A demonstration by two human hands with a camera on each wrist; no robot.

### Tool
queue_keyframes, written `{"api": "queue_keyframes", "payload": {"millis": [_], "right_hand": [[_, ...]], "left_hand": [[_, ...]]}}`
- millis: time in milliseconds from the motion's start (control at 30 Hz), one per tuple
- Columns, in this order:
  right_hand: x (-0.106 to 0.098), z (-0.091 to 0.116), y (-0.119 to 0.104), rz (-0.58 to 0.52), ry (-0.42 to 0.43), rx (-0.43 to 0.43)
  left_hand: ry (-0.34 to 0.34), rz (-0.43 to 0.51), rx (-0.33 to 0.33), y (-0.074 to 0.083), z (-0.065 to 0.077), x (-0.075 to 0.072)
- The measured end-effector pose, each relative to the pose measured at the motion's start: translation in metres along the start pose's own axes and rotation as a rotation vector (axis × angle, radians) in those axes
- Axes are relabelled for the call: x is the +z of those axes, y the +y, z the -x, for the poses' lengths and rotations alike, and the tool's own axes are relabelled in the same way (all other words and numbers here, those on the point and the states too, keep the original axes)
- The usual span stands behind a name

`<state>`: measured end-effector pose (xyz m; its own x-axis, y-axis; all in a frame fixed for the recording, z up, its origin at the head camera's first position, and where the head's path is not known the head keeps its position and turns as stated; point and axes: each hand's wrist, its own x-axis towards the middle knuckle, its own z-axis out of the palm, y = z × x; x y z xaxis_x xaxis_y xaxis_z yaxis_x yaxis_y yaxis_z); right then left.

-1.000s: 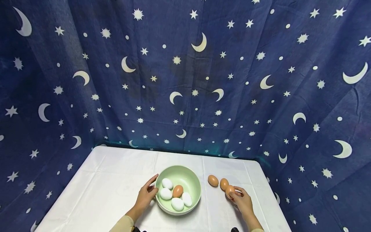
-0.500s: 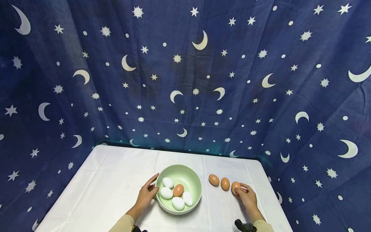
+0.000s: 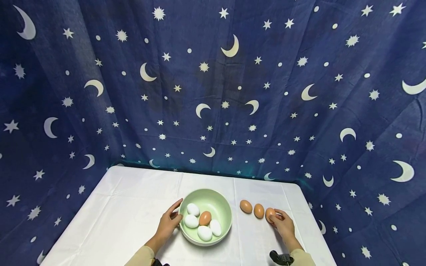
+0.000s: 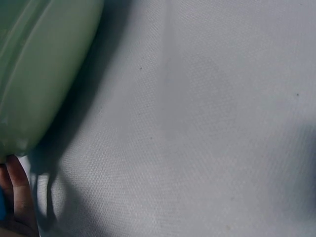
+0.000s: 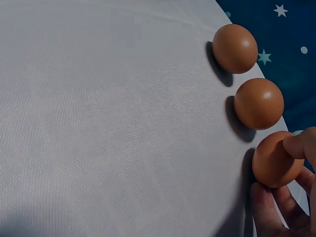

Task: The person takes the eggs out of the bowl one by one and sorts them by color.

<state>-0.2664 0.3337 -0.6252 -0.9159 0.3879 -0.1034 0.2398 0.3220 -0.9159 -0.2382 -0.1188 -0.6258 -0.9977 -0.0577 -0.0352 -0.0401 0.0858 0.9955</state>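
A pale green bowl (image 3: 226, 221) holds several white eggs (image 3: 204, 233) and one brown egg (image 3: 205, 218). My left hand (image 3: 167, 224) rests against the bowl's left side, with thumb and forefinger spread along the rim. In the left wrist view, its fingertips touch the green wall. To the right of the bowl, three brown eggs lie in a slanting row. My right hand (image 3: 284, 227) pinches the rightmost brown egg (image 5: 276, 160) between thumb and fingers, close to the cloth. The middle egg (image 3: 259, 211) and the leftmost one (image 3: 246, 206) lie untouched beside it.
A white cloth (image 3: 133, 195) covers the table, with faint fold lines. Behind and at both sides hangs a dark blue curtain (image 3: 186, 92) patterned with moons and stars. A black wrist strap device (image 3: 281, 258) shows near the right sleeve.
My right hand has moved the pinched brown egg a little right and back, from overlapping the middle egg to the row's right end. My left hand stays at the bowl.
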Motion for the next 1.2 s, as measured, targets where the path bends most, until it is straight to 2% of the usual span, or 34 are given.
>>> {"api": "queue_keyframes", "payload": {"millis": [467,733,833,1000,1200], "right_hand": [[0.002,-0.001,-0.002,0.050,0.010,-0.029],[-0.002,0.001,-0.003,0.126,-0.008,-0.053],[-0.003,0.003,-0.006,0.163,0.013,-0.064],[-0.002,0.006,-0.018,0.236,0.091,-0.136],[0.015,0.013,-0.051,0.204,0.140,-0.242]], "left_hand": [[0.008,-0.020,-0.021,0.002,0.001,0.002],[0.012,-0.030,-0.013,-0.001,0.000,0.003],[0.007,-0.026,-0.013,-0.001,0.000,0.003],[0.001,-0.017,-0.004,0.004,0.002,0.002],[0.009,-0.029,-0.015,0.004,0.001,0.001]]}}
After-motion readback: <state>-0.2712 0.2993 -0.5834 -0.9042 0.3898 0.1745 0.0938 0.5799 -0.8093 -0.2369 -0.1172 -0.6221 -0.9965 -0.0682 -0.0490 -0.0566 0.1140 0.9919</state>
